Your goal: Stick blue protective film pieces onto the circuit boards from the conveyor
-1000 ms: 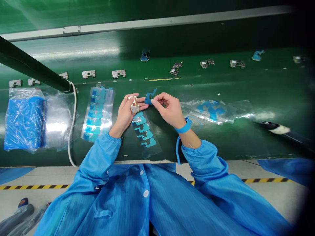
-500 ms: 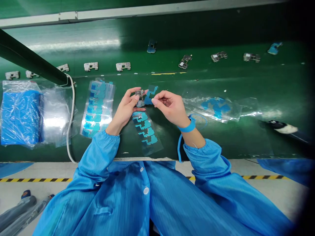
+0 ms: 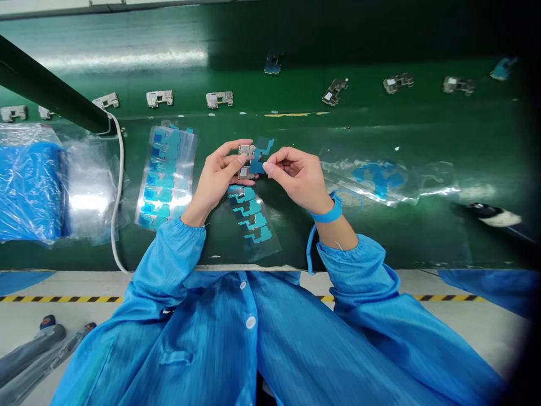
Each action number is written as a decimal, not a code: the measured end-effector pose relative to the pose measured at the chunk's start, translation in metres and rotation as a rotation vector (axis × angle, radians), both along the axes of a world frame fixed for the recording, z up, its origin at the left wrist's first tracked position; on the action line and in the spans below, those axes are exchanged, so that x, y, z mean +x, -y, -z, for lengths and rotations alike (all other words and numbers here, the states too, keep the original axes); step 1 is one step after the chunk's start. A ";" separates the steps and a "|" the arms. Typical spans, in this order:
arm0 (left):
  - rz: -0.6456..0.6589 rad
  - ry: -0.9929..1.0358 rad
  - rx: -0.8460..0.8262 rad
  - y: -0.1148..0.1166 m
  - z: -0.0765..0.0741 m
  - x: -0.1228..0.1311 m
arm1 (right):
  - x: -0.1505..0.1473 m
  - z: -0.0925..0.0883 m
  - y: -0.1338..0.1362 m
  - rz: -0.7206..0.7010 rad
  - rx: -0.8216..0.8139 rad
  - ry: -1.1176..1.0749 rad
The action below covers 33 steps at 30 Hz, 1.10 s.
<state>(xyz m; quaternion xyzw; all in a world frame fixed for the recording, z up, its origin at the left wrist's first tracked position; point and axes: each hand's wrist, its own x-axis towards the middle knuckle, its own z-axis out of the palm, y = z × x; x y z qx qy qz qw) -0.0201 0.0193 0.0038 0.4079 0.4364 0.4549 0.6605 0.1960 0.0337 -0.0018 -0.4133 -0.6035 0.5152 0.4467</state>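
My left hand (image 3: 220, 172) grips a small metal-shielded circuit board (image 3: 245, 170) by its edges, thumb on top. At the board's right side, my right hand (image 3: 298, 173) pinches a blue die-cut film piece (image 3: 257, 165) between thumb and forefinger. The film lies close against the board; whether it touches is hard to tell. Below the hands rests a clear sheet of teal film pieces (image 3: 256, 223). Left of my left hand is a larger sheet of similar pieces (image 3: 163, 177). A blue wrist strap (image 3: 328, 213) with a coiled cord circles my right wrist.
Several circuit boards (image 3: 220, 100) lie in a row across the green bench. Bagged blue material (image 3: 31, 192) is at far left, beside a white cable (image 3: 119, 197) and a dark post (image 3: 54, 84). A clear bag with blue scraps (image 3: 380, 179) and a black-and-white tool (image 3: 494, 215) are right.
The board in my left hand has turned to show its face more fully, and the film stays pinched beside it. The camera view has shifted slightly, so the bench appears higher.
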 end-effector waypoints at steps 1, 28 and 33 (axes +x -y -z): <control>-0.009 -0.001 0.014 0.000 0.000 0.000 | 0.000 0.000 0.001 -0.011 0.001 0.007; 0.066 -0.091 -0.044 0.007 -0.019 0.004 | -0.003 -0.002 0.007 -0.095 -0.014 0.054; 0.065 -0.069 -0.039 0.008 -0.020 0.004 | -0.003 -0.001 0.007 -0.088 -0.025 0.062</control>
